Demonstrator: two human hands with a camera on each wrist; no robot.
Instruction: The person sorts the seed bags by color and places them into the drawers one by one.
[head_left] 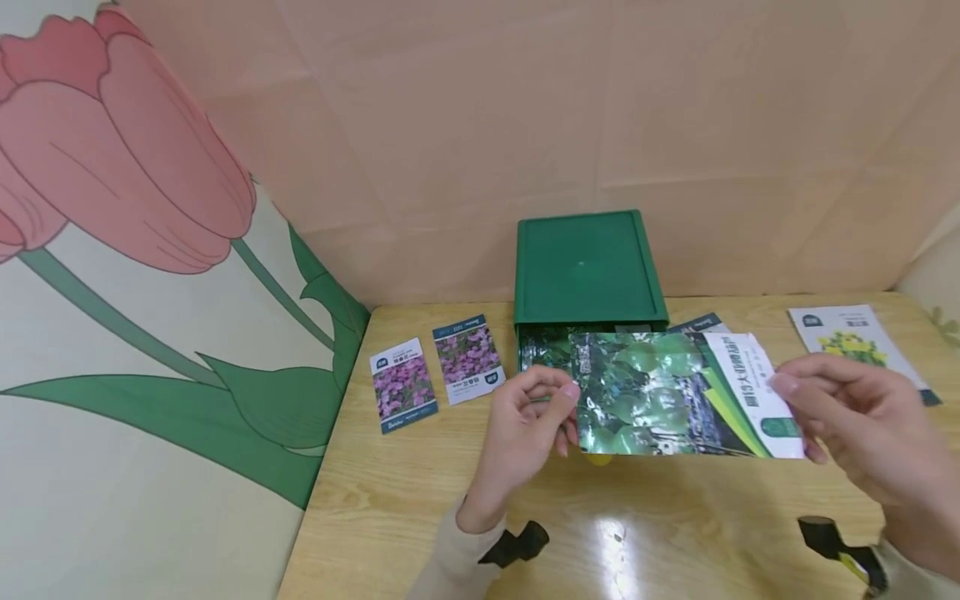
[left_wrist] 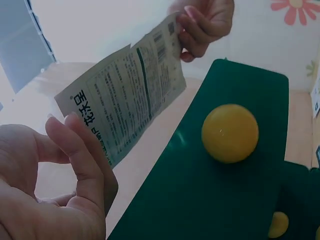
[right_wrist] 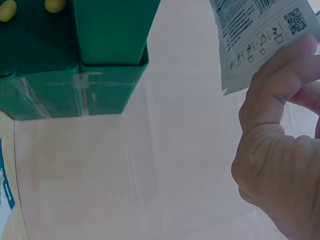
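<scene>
A left hand (head_left: 528, 429) and a right hand (head_left: 862, 417) pinch opposite ends of a glossy green-and-white rectangular packet (head_left: 660, 392) above a pale wooden bench (head_left: 390, 508). Beyond it stands a green plastic drawer box (head_left: 588, 262) with round yellow knobs (left_wrist: 230, 133).

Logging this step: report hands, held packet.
Left hand and right hand pinch opposite ends of packet. Raised above table, green box beyond. Nothing visibly blocking.

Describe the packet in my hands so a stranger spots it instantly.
Start at the green box at the back of the table. In front of it, the left hand and right hand hold the packet by its ends. Unlike the flower packets lying nearby, it is held up, its front mostly green with a white end.
</scene>
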